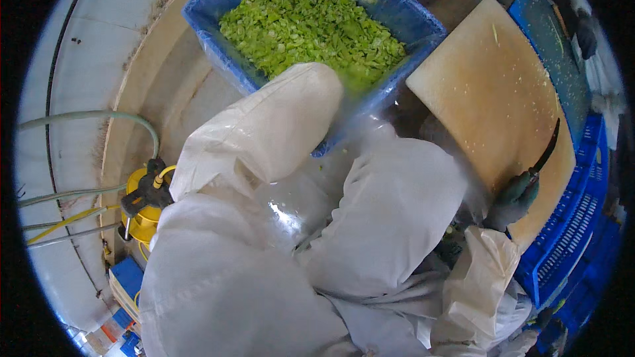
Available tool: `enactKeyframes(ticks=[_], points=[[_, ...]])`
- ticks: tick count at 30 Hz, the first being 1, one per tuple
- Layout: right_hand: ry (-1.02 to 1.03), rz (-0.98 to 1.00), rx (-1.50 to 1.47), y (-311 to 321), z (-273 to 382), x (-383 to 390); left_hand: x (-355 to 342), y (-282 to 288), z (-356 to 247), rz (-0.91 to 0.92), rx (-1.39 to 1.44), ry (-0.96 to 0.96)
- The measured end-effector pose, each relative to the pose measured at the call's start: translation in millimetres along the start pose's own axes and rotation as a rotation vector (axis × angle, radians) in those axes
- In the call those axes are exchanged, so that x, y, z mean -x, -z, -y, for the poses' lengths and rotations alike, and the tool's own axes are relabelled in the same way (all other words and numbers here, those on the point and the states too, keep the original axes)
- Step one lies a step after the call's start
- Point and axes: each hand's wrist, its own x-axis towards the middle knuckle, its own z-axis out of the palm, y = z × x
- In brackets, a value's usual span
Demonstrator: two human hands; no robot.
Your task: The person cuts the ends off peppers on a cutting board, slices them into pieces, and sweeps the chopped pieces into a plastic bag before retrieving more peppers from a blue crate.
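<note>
My right hand [512, 203], in a grey-green glove, is closed round the handle of a knife [548, 148]. Its dark, narrow blade points up and away over the near right part of a large worn cutting board [486, 86]. A beige sleeve [486, 268] covers my right wrist. Small pale scraps lie scattered across the board. My left hand does not show; white clothing fills the middle and lower left. Beyond it stands a blue-lined crate [413, 16] holding a heap of chopped green vegetable [307, 30].
Blue perforated crates [572, 218] stand right of the cutting board, beside a second, blue board [559, 59]. Another person's dark glove [586, 34] seems to show at the far right. Left are a yellow reel-like device [142, 208], hoses [92, 116] and a pale wall [86, 59].
</note>
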Motion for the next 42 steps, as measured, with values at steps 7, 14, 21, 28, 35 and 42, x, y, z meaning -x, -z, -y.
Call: enactKeyframes(ticks=[7,14,21,28,35,42], points=[[0.008,0.007,-0.128,-7.7,9.4,7.0,6.0,49.1,-55.2,-0.192,0.191,-0.082],[-0.037,0.023,-0.065,-2.1,4.8,6.5,-23.0,19.2,-96.6,-0.006,-0.088,-0.054],[-0.006,-0.007,-0.160,-4.7,21.1,7.6,-42.6,39.2,-79.3,-0.143,0.386,-0.026],[-0.033,0.070,-0.246,-22.4,28.1,21.4,-140.7,-23.5,7.2,-0.254,-0.053,-0.043],[-0.075,0.014,-0.224,-8.7,10.2,14.4,-111.8,-20.3,-63.6,-0.086,0.038,-0.040],[-0.042,-0.014,-0.179,-5.1,18.5,10.1,-26.8,53.3,-72.2,-0.037,0.378,0.141]])
